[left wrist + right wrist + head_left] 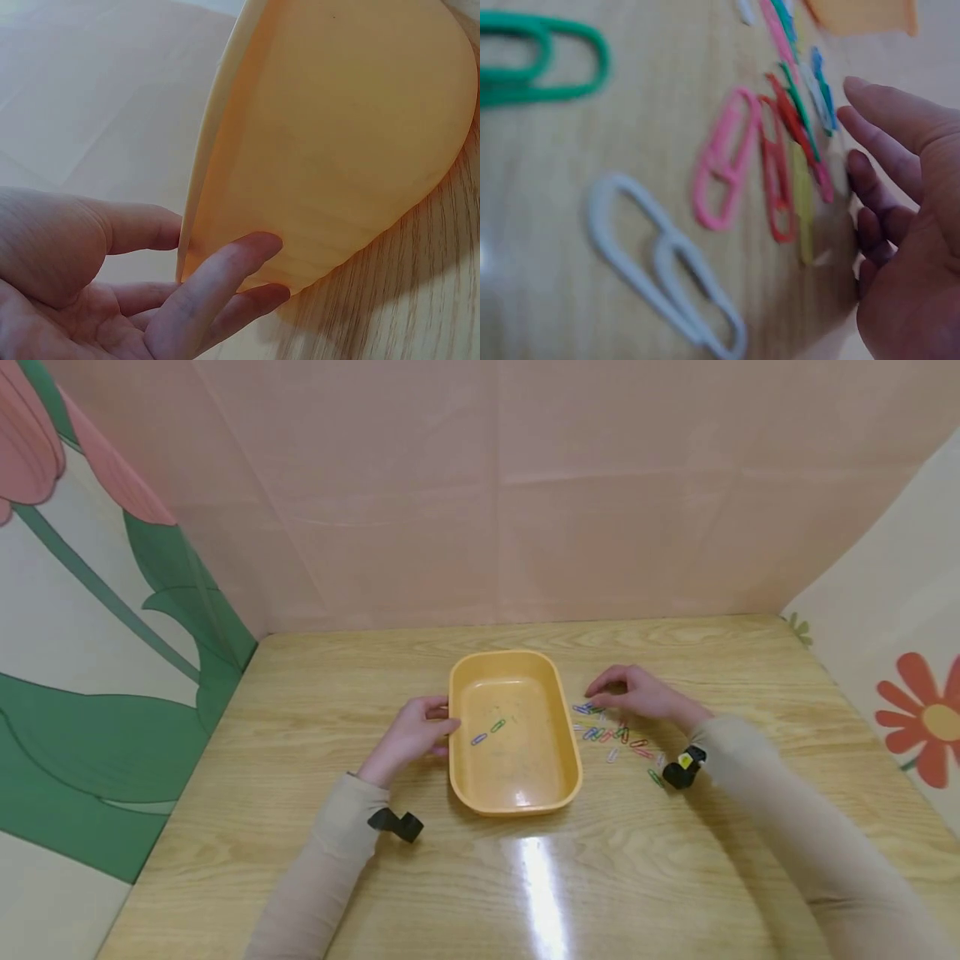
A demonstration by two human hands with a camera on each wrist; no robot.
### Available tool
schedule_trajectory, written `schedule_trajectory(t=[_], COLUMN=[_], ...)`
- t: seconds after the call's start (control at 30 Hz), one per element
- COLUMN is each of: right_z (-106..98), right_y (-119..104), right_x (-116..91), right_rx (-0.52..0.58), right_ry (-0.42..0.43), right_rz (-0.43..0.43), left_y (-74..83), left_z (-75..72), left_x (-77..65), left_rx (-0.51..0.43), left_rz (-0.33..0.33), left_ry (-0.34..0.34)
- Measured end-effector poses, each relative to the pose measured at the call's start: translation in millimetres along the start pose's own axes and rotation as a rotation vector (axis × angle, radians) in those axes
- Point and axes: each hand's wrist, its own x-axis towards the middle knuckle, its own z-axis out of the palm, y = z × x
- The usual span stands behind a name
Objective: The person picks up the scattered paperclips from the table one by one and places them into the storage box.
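Observation:
A yellow plastic tray (pixel 517 815) stands in the middle of the table, with a blue paper clip (pixel 478 739) and a green paper clip (pixel 498 725) lying on its bottom. My left hand (pixel 411 731) holds the tray's left side. Its thumb is at the rim, and other fingers (pixel 225 277) lie along the outer wall. To the right of the tray, coloured paper clips (pixel 606 737) lie loosely scattered. My right hand (pixel 643 695) is over the far end of them, fingers loosely bent beside a blue paper clip (pixel 822 79). In the right wrist view, nothing shows between its fingertips.
The wooden table (pixel 360 893) meets a pink cloth backdrop (pixel 495 510) at the back. Flower-printed panels stand at the left and right sides. Nearest my right wrist lies a green paper clip (pixel 656 777).

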Motion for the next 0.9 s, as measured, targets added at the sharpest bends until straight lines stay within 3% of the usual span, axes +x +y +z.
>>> schedule_trajectory(t=[0.27, 0.63, 0.9], right_z=[8, 13, 14], right_y=[-30, 7, 12], right_x=[-6, -1, 0], right_rx=[0.035, -0.051, -0.066], right_ry=[0.048, 0.100, 0.107], right_rz=[-0.057, -0.072, -0.094], left_y=[-0.6, -2.2, -2.0], left_z=[0.6, 1.7, 1.2], left_x=[-0.9, -0.8, 0.5], left_rx=[-0.010, -0.011, -0.007], left_rz=[0.020, 0.030, 0.008], left_ry=[-0.004, 0.007, -0.007])
